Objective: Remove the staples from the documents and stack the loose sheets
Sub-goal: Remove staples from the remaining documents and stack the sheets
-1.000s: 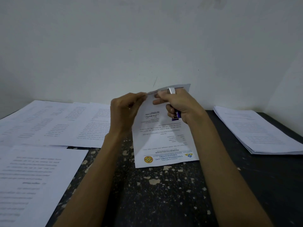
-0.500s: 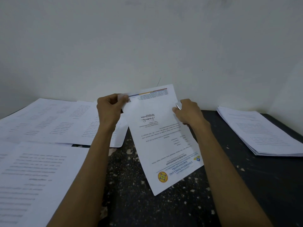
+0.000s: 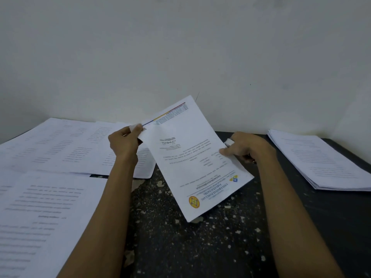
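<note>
Both hands are up off the counter (image 3: 180, 257) and clamped on the letterhead sheet (image 3: 192, 157), one at each side. The left hand (image 3: 125, 143) is pinching its far left corner, and the right hand (image 3: 247, 147) is pressing a thumb onto its right edge while curling the other fingers round a small silver-tipped tool (image 3: 228, 141), most likely the staple remover. The sheet is hanging tilted between them, its long axis running from far-left to near-right; whether its near corner is touching the counter I cannot tell. The stack of loose sheets (image 3: 321, 163) is lying to the sheet's right, beyond the right hand, so that hand is looking the nearer one to carry it across. More papers (image 3: 60, 149) are lying spread to the sheet's left.
</note>
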